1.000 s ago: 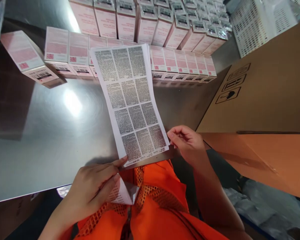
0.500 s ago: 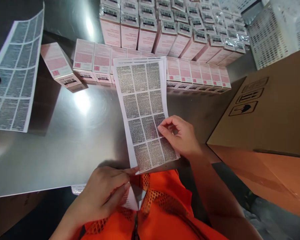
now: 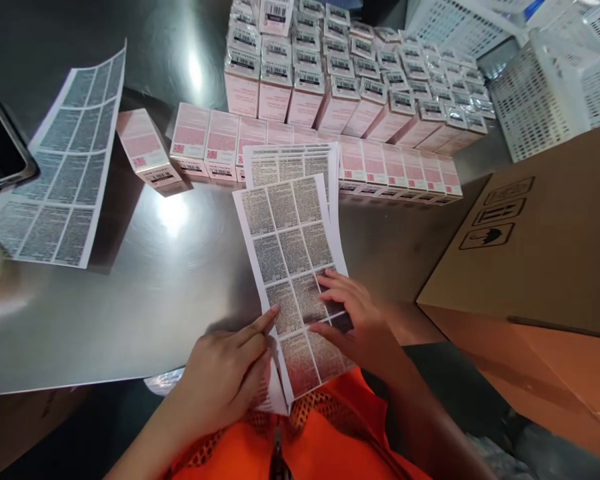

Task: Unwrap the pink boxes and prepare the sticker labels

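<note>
Right fingers (image 3: 343, 295) apart, touching printed sheet (image 3: 291, 267) on near side of box row (image 3: 195, 133). Left fingers (image 3: 257, 329) clamped on folded paper (image 3: 274, 393), well away from box row.

Bare surface (image 3: 180, 287) is stretching leftward from your left hand (image 3: 227, 367), between the printed sheets (image 3: 290, 247) and the lone sheet (image 3: 80, 160). Straight ahead, the row of pink boxes (image 3: 353, 160) is blocking you, with wrapped boxes (image 3: 343, 103) standing behind. On your right, the cardboard box (image 3: 545, 247) is leaving you a bare strip beside the printed sheets.
</note>
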The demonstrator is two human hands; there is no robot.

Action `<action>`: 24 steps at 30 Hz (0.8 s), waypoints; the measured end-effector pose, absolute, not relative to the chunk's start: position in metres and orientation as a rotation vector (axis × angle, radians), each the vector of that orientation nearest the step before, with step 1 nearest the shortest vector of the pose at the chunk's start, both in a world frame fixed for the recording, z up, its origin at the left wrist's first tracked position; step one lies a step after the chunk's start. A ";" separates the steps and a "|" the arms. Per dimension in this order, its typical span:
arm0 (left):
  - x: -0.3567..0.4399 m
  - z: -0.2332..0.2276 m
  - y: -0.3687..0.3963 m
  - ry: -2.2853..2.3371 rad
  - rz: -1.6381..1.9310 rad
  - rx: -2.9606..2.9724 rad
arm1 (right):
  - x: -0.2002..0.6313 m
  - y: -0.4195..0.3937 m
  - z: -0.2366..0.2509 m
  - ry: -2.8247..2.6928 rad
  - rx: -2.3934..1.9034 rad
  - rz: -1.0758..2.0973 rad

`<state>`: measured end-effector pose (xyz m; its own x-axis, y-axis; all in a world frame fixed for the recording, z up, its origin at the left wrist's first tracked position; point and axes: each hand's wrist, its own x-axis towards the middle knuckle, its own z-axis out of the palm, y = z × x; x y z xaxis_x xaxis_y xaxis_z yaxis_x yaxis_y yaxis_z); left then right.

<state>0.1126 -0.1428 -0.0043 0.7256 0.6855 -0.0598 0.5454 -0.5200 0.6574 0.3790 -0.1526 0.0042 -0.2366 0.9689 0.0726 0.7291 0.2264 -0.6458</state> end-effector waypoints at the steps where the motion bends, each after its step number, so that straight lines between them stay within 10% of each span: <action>1: 0.114 -0.005 -0.143 0.929 0.267 2.279 | 0.376 -0.150 0.007 -1.928 -1.602 0.706; 9: 0.116 -0.005 -0.145 0.933 0.268 2.355 | 0.328 -0.099 0.005 -1.423 -1.734 1.267; 24: 0.113 -0.008 -0.138 0.879 0.269 2.289 | 0.321 -0.081 0.006 -1.758 -1.894 1.221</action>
<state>0.1128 -0.1380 -0.0079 0.7529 0.6567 -0.0422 0.5205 -0.5551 0.6488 0.3212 -0.0807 0.0058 -0.0992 0.9183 -0.3832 0.6796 -0.2187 -0.7002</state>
